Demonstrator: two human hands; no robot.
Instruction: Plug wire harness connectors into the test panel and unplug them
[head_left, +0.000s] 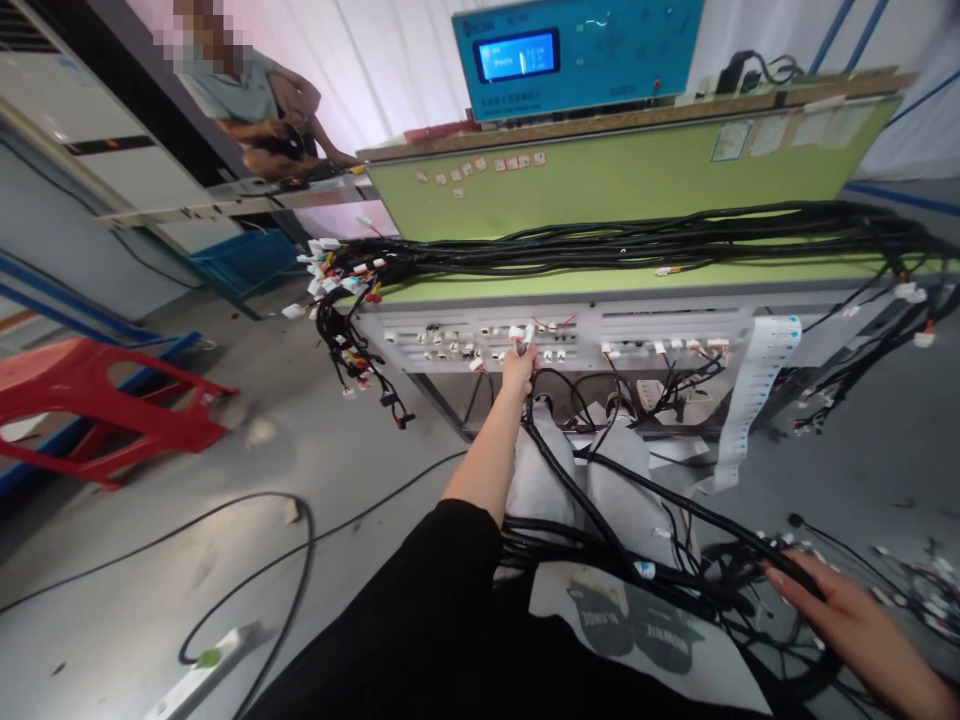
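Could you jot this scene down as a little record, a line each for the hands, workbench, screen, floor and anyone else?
Left hand: at a white plug on the front panel; firmness of grip unclear
Right hand: holding a black cable
Workbench: bundle of black cables lying along it
Screen: lit blue
Floor: red stool, left
Other person: back left
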